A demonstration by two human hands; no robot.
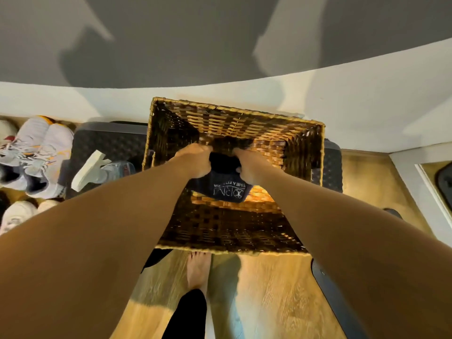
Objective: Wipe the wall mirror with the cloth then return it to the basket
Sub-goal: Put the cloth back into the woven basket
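The cloth (223, 185) is dark, with pale lettering on its near face, and it sits inside the basket (234, 233), low down near the woven bottom, gathered into a bundle between the two hands. The left hand (195, 161) grips the cloth's left side with its fingers curled over the fabric; the right hand (247, 165) grips the right side the same way, thumb tucked against the bundle. Both forearms reach down over the basket's near rim — whether the cloth already rests on the bottom or hangs just above it cannot be told.

The basket is a rectangular wicker one, brown and tan, open at the top, standing on the floor with its far rim close against the white skirting of the wall (220, 45). It sits partly on a dark patterned mat (105, 143). Left of the basket, on that mat, lies a spray bottle (97, 170) on its side, pale trigger head pointing left. Further left, several pale sneakers (36, 152) crowd together by the wall.

Just beside the basket's near rim, a bare foot (198, 272) stands on the wooden floor (274, 297), a dark trouser leg above it — warm light falls across the boards.
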